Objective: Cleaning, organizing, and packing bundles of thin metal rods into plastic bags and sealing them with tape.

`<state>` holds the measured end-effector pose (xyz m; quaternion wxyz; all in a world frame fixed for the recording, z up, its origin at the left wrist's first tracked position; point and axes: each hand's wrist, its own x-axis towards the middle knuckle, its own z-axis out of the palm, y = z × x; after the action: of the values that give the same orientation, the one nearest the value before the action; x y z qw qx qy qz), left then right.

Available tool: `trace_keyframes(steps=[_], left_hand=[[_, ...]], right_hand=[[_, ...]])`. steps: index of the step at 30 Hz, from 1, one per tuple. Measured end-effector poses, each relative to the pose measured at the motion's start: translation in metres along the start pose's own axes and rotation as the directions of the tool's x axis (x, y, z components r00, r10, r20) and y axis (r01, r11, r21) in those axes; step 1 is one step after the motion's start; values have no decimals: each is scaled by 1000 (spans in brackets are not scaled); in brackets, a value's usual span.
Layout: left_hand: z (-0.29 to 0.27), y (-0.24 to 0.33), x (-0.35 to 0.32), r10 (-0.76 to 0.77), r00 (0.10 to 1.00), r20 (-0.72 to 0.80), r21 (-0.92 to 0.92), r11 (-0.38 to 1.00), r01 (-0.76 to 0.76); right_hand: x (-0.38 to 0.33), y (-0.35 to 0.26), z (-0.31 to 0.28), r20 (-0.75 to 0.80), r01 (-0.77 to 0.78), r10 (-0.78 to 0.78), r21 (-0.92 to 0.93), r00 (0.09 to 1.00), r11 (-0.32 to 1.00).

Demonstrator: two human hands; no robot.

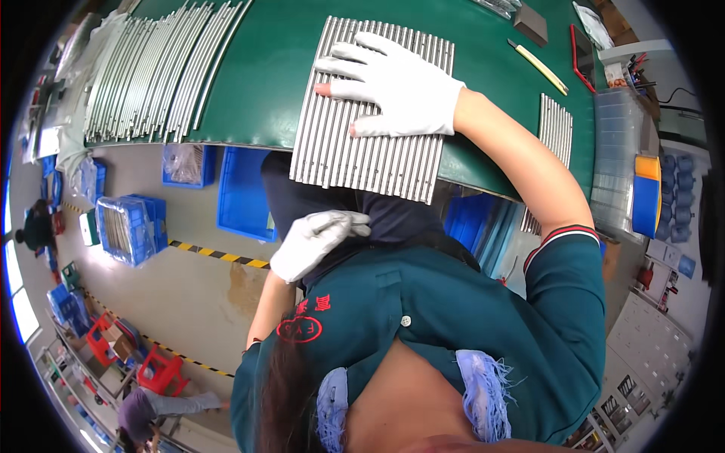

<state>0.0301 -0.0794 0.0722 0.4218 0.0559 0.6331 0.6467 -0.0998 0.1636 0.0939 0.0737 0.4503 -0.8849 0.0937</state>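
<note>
A row of grey metal rods (362,155) lies side by side on the green table, their near ends jutting past its edge above my lap. My right hand (400,87), in a white glove with bare tips on at least two fingers, rests flat across the rods with its fingers spread. Below the rods' near ends, in front of my lap, is my white-gloved left hand (313,240). Its fingers are curled and pressed together, apart from the rods. The inside of that hand is hidden, so I cannot make out whether anything is in it.
More long rods (155,72) cover the table's left part, and a shorter bundle (556,128) lies at the right. A cutter-like yellow tool (540,66), a grey block (530,25) and a red-edged tablet (581,57) sit farther back. Blue bins (238,192) stand below.
</note>
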Motion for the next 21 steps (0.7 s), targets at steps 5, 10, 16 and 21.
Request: trace_keyframes(steps=[5, 10, 16, 21], left_hand=[[21, -2, 19, -34, 983, 182, -117, 992, 56], [28, 1, 33, 68, 973, 218, -126, 991, -41], [26, 6, 38, 97, 973, 208, 118, 985, -124], [17, 2, 35, 65, 987, 145, -33, 998, -60]], right_hand=[[35, -4, 16, -66, 11, -14, -48, 998, 999], [44, -4, 20, -60, 11, -13, -33, 998, 999], [23, -2, 14, -74, 4, -9, -63, 997, 998], [-1, 1, -2, 4, 1, -1, -37, 1000, 999]])
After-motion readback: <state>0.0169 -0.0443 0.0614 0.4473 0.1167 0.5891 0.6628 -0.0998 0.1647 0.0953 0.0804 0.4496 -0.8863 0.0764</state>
